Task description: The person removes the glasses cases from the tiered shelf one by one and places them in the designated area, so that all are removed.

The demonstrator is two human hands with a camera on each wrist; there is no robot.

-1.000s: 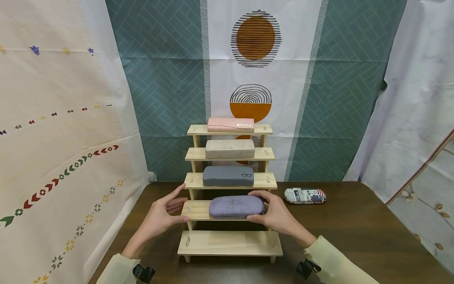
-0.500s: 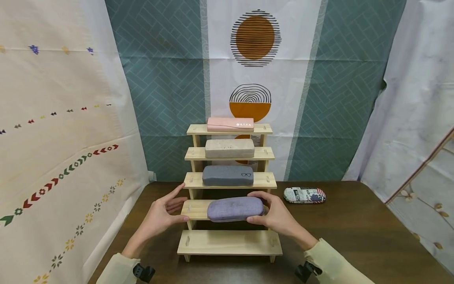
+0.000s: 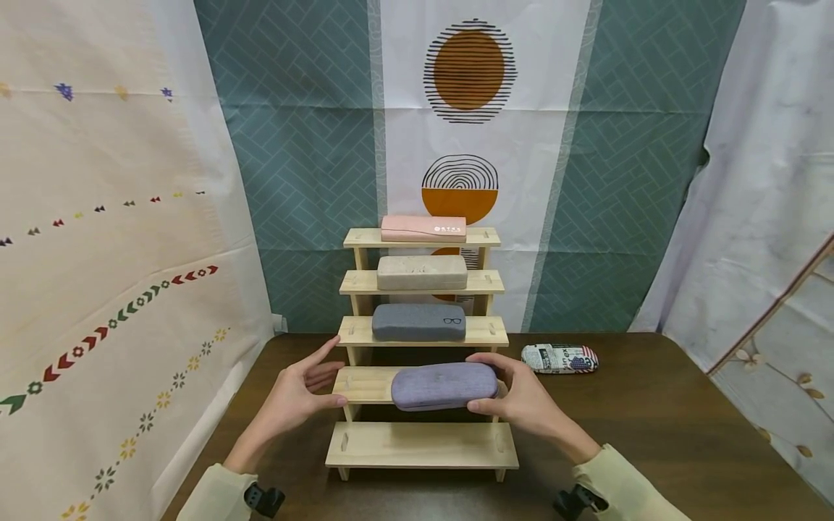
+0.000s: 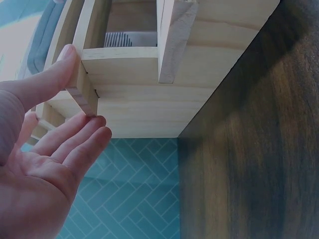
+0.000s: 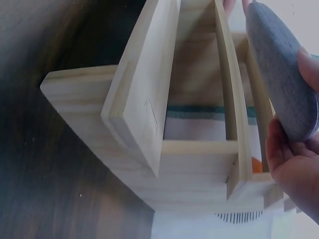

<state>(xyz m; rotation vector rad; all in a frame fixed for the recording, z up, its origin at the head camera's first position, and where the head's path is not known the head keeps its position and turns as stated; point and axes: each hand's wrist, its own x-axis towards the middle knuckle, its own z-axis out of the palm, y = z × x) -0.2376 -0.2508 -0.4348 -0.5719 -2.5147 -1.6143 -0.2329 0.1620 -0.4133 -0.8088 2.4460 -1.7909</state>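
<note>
My right hand (image 3: 524,401) grips a lavender fabric glasses case (image 3: 443,386) at its right end, thumb in front and fingers behind. In the right wrist view the same case (image 5: 281,69) is off the shelf, close in front of it. On the left, my left hand (image 3: 302,391) holds the end of the fourth shelf of a wooden stepped rack (image 3: 420,447), thumb at its front edge, index fingertip by the shelf above. The left wrist view has those fingers (image 4: 82,144) against the board's end.
Above sit a blue-grey glasses case (image 3: 417,323), a beige one (image 3: 422,273) and a pink one (image 3: 423,229), each on its own shelf. A newspaper-print case (image 3: 560,359) lies right of the rack on the dark table (image 3: 625,434). Fabric hangs behind and at both sides.
My right hand has taken the lavender case off its shelf, drawing it a little forward, tilting it and then shifting it right. My left hand has not moved.
</note>
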